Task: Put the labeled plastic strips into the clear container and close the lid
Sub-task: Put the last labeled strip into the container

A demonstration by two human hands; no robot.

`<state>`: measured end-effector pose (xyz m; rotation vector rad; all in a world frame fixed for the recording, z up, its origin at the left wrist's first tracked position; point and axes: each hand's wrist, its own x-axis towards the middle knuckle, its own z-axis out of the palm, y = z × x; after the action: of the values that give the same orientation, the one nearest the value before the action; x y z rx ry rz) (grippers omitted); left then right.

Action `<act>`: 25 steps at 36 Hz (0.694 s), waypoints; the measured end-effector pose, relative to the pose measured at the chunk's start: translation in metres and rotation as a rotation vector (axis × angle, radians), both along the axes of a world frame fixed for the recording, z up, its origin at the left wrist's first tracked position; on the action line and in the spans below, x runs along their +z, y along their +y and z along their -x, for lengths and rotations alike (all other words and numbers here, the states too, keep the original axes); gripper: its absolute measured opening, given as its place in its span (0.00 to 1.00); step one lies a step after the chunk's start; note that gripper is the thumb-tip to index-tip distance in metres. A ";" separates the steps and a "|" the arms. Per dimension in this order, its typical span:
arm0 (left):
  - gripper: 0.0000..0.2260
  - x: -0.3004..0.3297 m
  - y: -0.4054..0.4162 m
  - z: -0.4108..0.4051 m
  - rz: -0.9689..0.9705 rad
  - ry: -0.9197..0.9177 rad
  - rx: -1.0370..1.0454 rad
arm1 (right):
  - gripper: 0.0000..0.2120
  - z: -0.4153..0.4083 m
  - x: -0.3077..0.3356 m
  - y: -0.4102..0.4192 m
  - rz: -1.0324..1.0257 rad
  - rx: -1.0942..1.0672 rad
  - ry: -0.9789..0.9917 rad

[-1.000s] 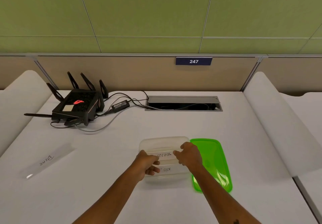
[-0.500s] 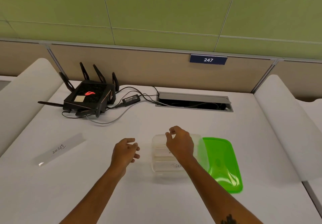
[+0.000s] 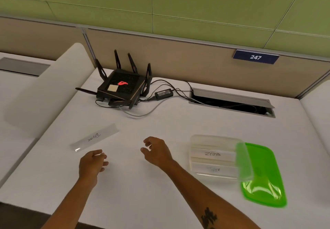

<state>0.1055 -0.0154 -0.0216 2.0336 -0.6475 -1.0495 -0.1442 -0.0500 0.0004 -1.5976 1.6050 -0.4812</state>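
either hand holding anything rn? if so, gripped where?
Nothing is held. The left hand and right hand are both empty, fingers loosely curled, above the table. The BEAR strip lies untouched ahead of the left hand.

Hidden / cut off / unreadable

Forearms cut off at bottom edge; tattoo (image 3: pixel 208 217) partly cropped, design unclear. First letter on lower strip (image 3: pixel 215 170) in clear container (image 3: pixel 214 138) too faint to read. Green lid (image 3: pixel 264 175) left edge seen only through container wall. Cable tray (image 3: pixel 232 102) interior too dark.
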 end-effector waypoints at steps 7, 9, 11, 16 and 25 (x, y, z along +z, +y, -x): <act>0.14 -0.004 -0.007 -0.059 0.096 -0.403 -0.031 | 0.21 -0.066 -0.020 -0.018 -0.139 0.016 -0.090; 0.17 -0.005 -0.014 -0.071 0.177 -0.537 -0.125 | 0.23 -0.080 -0.023 -0.025 -0.163 0.012 -0.119; 0.22 -0.007 -0.024 -0.080 0.216 -0.654 -0.223 | 0.25 -0.092 -0.025 -0.032 -0.185 0.008 -0.156; 0.25 -0.012 -0.049 -0.088 0.288 -0.824 -0.467 | 0.27 -0.113 -0.030 -0.044 -0.223 -0.018 -0.203; 0.15 -0.023 -0.079 -0.087 0.263 -0.815 -0.590 | 0.25 -0.120 -0.038 -0.044 -0.241 -0.060 -0.188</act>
<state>0.1929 -0.0946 -0.0444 2.0309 -1.7787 -0.3328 -0.0244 -0.0940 -0.0380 -1.2896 1.5103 -0.4377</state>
